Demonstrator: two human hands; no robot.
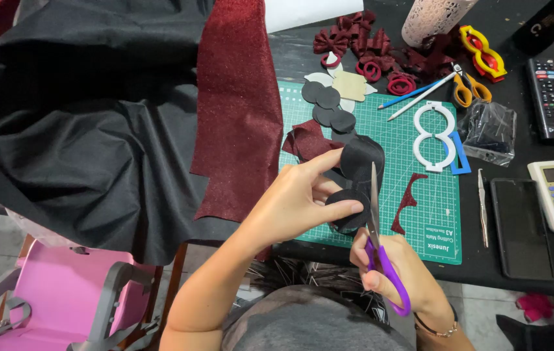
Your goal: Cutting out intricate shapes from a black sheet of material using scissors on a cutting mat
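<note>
Biggest worry here is looking like the left thumb: the left hand (296, 198) is pinching the black cut-out piece (355, 179) right beside the blades, and the thumb tip is sitting just next to where the purple-handled scissors (376, 227) are biting in. If the soft black material is flexing or sliding while the blades are closing, I'd guess either the cut is wandering off the curve or the thumb is getting nicked. The piece is also being held up in the air just above the green cutting mat (420, 162) rather than lying flat on it, so nothing is steadying it except that pinch (floppy stuff like this probably twists easily).

Hands: the left one is closed in a pinch, thumb on top of the lower round lobe, index finger stretching up along the upper lobe. The right hand (394, 273) is wrapped shut around the scissor loops, blades pointing up and away from the body, only slightly parted from what I can see.

Around it: more black circles (329, 107) are lying on the mat, plus dark red glitter scraps (306, 140), a white figure-eight template (436, 133), and the big red glitter sheet (238, 110) draping over black fabric (88, 130) on the left
</note>
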